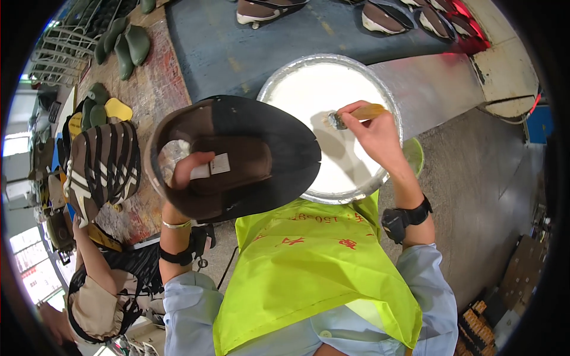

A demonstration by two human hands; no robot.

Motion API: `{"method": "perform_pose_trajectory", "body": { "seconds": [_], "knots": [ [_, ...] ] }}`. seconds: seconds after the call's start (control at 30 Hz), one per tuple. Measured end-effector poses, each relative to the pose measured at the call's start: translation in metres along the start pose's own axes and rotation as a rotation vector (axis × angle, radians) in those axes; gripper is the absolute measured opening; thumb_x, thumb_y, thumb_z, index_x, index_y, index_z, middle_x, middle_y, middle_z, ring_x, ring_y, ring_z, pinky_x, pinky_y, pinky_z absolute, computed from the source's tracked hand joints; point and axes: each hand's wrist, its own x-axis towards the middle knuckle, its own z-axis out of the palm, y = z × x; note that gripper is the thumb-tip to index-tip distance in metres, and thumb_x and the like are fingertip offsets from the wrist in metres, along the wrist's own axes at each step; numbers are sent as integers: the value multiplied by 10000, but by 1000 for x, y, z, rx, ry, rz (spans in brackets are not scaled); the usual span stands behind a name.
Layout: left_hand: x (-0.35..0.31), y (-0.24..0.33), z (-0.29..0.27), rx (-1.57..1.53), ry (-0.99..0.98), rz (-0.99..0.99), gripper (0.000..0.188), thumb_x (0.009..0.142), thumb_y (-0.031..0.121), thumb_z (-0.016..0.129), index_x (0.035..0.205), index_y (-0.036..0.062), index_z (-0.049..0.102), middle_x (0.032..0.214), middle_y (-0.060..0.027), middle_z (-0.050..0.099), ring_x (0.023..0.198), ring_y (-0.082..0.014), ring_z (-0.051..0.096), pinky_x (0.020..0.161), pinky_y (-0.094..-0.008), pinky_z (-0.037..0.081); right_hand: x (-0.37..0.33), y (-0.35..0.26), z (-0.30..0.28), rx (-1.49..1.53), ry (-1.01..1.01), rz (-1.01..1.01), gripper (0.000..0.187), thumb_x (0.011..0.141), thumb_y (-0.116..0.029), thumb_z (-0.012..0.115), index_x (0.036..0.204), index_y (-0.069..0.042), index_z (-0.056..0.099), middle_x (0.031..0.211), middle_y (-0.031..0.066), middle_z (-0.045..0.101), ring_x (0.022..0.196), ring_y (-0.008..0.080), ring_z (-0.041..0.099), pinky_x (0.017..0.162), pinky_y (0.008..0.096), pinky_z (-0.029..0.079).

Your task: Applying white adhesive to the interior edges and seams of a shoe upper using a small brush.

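Yellow-green apron [309, 279] fills the bottom centre, worn over a light blue shirt, red print on it. Left hand [185, 172] grips a brown and black shoe upper [237, 157] from inside, thumb over a small white tag at the opening; shoe is held up in front of the chest, tilted, covering the left rim of the basin. Right hand [371, 127] is clenched on a brush [356, 115] with a tan wooden handle, bristle end dipped at the white liquid. Round metal basin [389, 107] of white liquid sits on the table just past the apron, right of the shoe. Black bands on both wrists. Grey-blue table surface [225, 47] beyond carries more brown shoe uppers [380, 18] along the far edge. Left side: green shoe lasts [127, 47] on a worn wooden table, one yellow last [119, 110], a striped brown and white upper [104, 166]. Another person [98, 285] sits at lower left, arm raised toward the striped upper.
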Motion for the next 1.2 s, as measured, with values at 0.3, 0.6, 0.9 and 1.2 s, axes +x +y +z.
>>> {"method": "perform_pose_trajectory", "body": {
  "seconds": [0.3, 0.6, 0.9, 1.2],
  "knots": [
    [-6, -4, -9, -238, 47, -113, 230, 801, 23, 628, 1030, 18, 604, 981, -97, 646, 879, -159, 635, 796, -280, 535, -11, 4, 6, -111, 33, -98, 96, 813, -78, 641, 859, -3, 678, 810, 98, 675, 661, 154, 617, 618, 260, 475],
    [38, 2, 20, 147, -264, -99, 108, 804, 57, 614, 903, 44, 655, 820, -39, 659, 761, -121, 624, 720, -227, 499, -1, -37, 20, 265, -158, -167, 68, 851, -39, 616, 903, -9, 648, 954, 41, 639, 873, 103, 594, 777, 241, 474],
    [48, 6, 24, -168, -246, -606, 130, 789, 53, 626, 914, 36, 659, 939, -33, 641, 857, -103, 600, 769, -245, 484, 20, -46, 5, 56, -217, -435, 79, 817, -23, 631, 885, 7, 658, 923, 62, 656, 851, 140, 622, 757, 262, 487],
    [36, -2, -2, 445, 16, 401, 140, 844, 69, 556, 925, 13, 654, 907, -57, 654, 856, -131, 620, 760, -277, 493, -31, -4, 14, 257, 52, 184, 168, 851, -73, 634, 946, 65, 637, 846, 104, 660, 726, 141, 640, 679, 252, 523]
  ]
}}
